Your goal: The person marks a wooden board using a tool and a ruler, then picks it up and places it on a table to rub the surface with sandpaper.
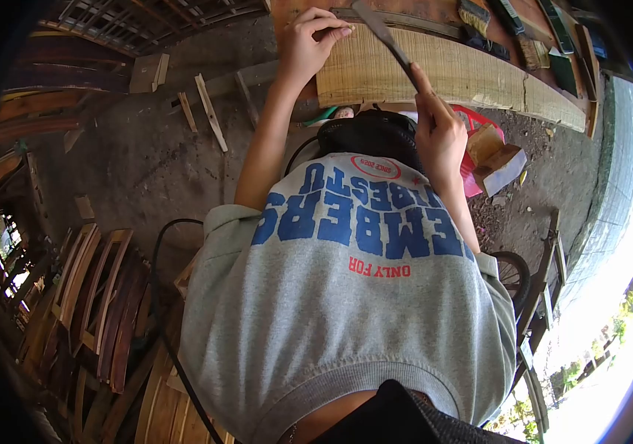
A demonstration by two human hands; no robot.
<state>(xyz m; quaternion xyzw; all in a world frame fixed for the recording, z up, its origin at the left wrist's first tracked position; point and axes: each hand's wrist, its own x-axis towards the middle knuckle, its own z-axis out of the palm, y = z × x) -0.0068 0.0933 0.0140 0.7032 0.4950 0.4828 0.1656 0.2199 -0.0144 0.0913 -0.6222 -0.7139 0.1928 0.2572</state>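
Observation:
My right hand (441, 135) is closed around the lower end of a long flat metal blade (386, 37), its index finger stretched along it. The blade is dull grey, slants up and to the left, and is wider toward its far end. My left hand (313, 44) is raised at the near left end of a thick wooden board (435, 70), thumb and fingertips pinched together. Whatever small thing may sit between those fingertips is too small to make out. The pale, grained board lies crosswise beneath both hands, with a dark crack near its right end.
Brushes (473, 16) lie behind the board on a reddish work surface. To the right, a torn cardboard box (500, 169) sits on a red plastic bag (467, 177). Wood strips (211, 115) lie on the floor at left, with stacked curved wooden pieces (109, 296) below. A wheel (510, 277) stands at right.

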